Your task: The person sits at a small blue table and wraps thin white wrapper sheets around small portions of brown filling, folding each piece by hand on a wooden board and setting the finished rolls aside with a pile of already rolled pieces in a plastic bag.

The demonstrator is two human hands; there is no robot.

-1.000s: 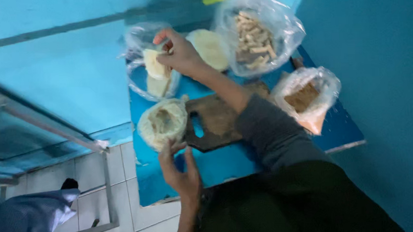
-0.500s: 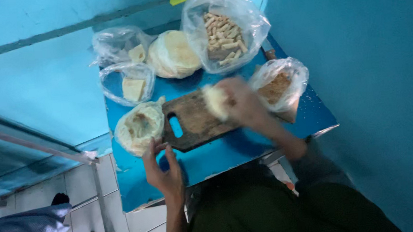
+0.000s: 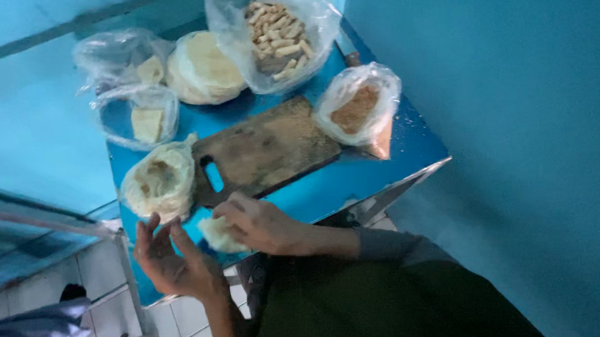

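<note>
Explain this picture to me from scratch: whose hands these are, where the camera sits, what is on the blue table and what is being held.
There is no machine here: a person works with two bare hands. The single picture comes from a camera worn on that person's head, looking down, so the hands enter from the bottom.

On the small blue table lies a dark wooden cutting board with a handle slot. Around it stand clear plastic bags: one of pale finger-shaped rolls, one of brown crumbs, a stack of round thin wrappers, two bags of pale yellow blocks, and an open bag of pale filling.

The right hand has its grip on a pale, soft piece of wrapper at the table's near edge. The left hand is open beside it, palm up, holding nothing.
</note>
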